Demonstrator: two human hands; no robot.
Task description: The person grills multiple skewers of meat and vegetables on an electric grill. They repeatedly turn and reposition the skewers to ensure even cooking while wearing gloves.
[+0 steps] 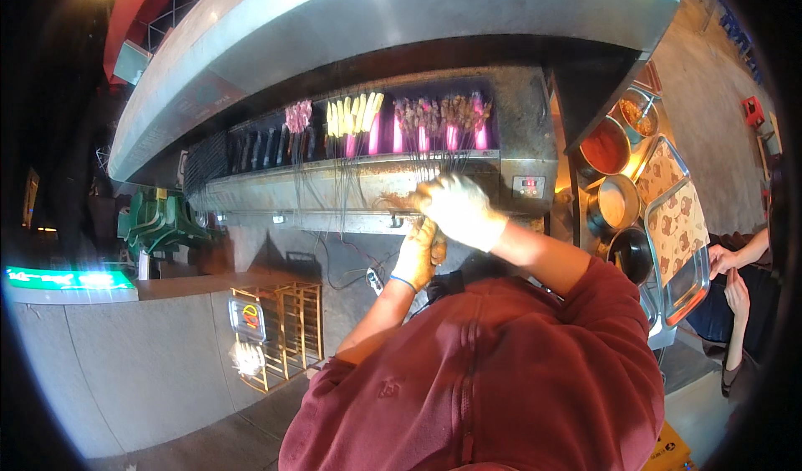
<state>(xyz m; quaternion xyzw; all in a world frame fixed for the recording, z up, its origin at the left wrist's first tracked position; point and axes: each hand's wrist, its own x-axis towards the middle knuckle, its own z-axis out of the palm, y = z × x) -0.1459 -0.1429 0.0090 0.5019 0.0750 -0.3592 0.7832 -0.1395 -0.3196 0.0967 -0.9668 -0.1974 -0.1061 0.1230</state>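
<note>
My right hand, in a pale work glove and blurred, is at the grill's front ledge beside the lower ends of the thin skewers. Just below it is my left hand, gloved with its fingers curled; what either hand grips is hidden. A wispy brown patch shows on the ledge to their left. On the grill, browned meat skewers lie over glowing pink heating tubes. Left of these are pale yellow skewered pieces, then pink raw-looking meat skewers.
A metal hood overhangs the grill. At right stand pots, one with red sauce, and trays with bear-print liners. Another person's hands are beside them. A wooden rack and stacked green chairs stand left.
</note>
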